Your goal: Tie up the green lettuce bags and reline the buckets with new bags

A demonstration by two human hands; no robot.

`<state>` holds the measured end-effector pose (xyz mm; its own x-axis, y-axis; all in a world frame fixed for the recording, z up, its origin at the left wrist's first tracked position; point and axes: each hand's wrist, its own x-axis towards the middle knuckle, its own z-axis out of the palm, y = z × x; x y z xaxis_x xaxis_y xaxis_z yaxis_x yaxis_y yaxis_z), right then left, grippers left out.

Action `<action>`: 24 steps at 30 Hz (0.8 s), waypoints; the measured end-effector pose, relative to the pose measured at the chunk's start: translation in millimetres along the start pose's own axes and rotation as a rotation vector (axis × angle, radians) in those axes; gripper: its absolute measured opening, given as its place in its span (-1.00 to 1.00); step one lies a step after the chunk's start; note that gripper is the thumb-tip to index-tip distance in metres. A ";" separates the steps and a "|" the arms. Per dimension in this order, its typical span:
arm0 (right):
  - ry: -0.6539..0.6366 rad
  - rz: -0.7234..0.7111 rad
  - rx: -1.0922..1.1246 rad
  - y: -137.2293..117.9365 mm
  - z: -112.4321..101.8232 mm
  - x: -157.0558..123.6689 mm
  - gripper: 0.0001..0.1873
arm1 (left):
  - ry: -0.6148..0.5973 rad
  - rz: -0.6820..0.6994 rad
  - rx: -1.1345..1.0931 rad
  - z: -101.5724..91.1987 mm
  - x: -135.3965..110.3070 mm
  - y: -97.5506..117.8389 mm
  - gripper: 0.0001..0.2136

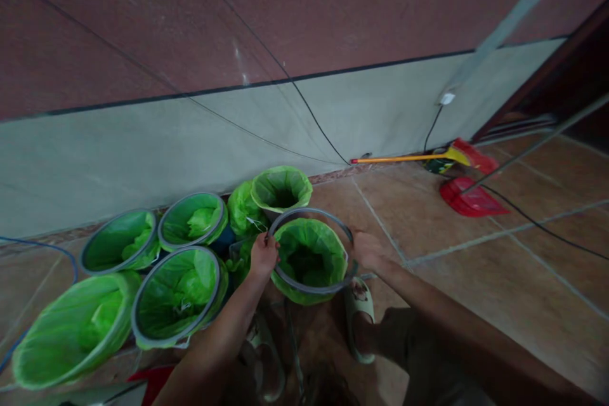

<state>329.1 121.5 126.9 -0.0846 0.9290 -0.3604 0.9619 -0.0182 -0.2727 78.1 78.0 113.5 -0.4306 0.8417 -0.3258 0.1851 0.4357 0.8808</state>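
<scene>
A bin lined with a green plastic bag [309, 260] stands on the tiled floor in front of me. A grey ring [311, 214] sits tilted over its mouth, its far side raised above the bag. My left hand [263, 255] is closed on the ring's left edge. My right hand [365, 248] grips the ring's right edge. Both forearms reach in from the bottom of the view.
Several more green-lined bins [190, 221] cluster to the left along the grey wall [143, 152], some with grey rings fitted. A yellow-handled broom [404, 157] and a red dustpan [471, 198] lie at the right. My sandalled foot [359, 304] stands beside the bin.
</scene>
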 end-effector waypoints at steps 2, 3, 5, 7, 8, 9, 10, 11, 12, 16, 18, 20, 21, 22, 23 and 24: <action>-0.037 0.044 -0.051 -0.2 9.5 4.4 -0.58 | -0.034 0.014 0.156 -5.1 4.9 -11.3 -0.76; -0.043 0.049 -0.061 0.0 15.5 7.2 -0.59 | -0.050 0.013 0.239 -8.8 8.0 -17.1 -0.76; -0.058 0.032 -0.060 0.8 27.5 14.6 -0.63 | -0.085 0.001 0.402 -16.7 15.0 -26.8 -0.77; -0.070 0.032 -0.058 1.4 37.7 24.0 -0.65 | -0.118 -0.004 0.538 -22.9 21.3 -31.8 -0.80; -0.077 0.036 -0.059 1.6 41.9 29.1 -0.66 | -0.136 0.004 0.591 -25.0 23.8 -32.3 -0.82; -0.083 0.042 -0.063 1.7 45.5 34.0 -0.66 | -0.150 0.015 0.636 -26.3 25.8 -31.8 -0.84; -0.089 0.046 -0.068 1.8 48.8 38.8 -0.65 | -0.161 0.026 0.677 -26.9 27.2 -30.6 -0.85; -0.093 0.050 -0.074 1.8 51.7 43.0 -0.65 | -0.170 0.035 0.717 -27.0 28.0 -29.1 -0.85; -0.097 0.053 -0.080 1.8 54.3 46.8 -0.65 | -0.175 0.042 0.756 -26.8 28.4 -27.8 -0.85; -0.119 0.068 -0.092 2.6 61.9 56.8 -0.65 | -0.187 0.057 0.873 -24.1 28.1 -27.5 -0.83; -0.135 0.070 -0.091 4.2 63.5 59.9 -0.64 | -0.199 0.057 0.897 -21.9 28.3 -29.7 -0.81; -0.145 0.073 -0.091 6.7 64.3 62.5 -0.63 | -0.218 0.042 0.903 -19.1 29.1 -31.5 -0.78; -0.148 0.075 -0.090 8.0 64.7 63.7 -0.63 | -0.230 0.034 0.906 -17.7 29.6 -32.0 -0.78; -0.149 0.076 -0.089 9.2 65.3 64.8 -0.64 | -0.239 0.028 0.913 -16.3 29.9 -32.3 -0.78; -0.148 0.077 -0.089 10.2 65.9 65.9 -0.65 | -0.244 0.023 0.925 -15.1 30.0 -32.4 -0.78; -0.145 0.078 -0.088 10.9 66.8 66.7 -0.66 | -0.247 0.022 0.940 -14.0 30.0 -32.6 -0.78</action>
<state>316.6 158.5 40.3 -0.0390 0.8627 -0.5042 0.9855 -0.0503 -0.1623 46.8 84.6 79.8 -0.2406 0.8493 -0.4698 0.8672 0.4055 0.2890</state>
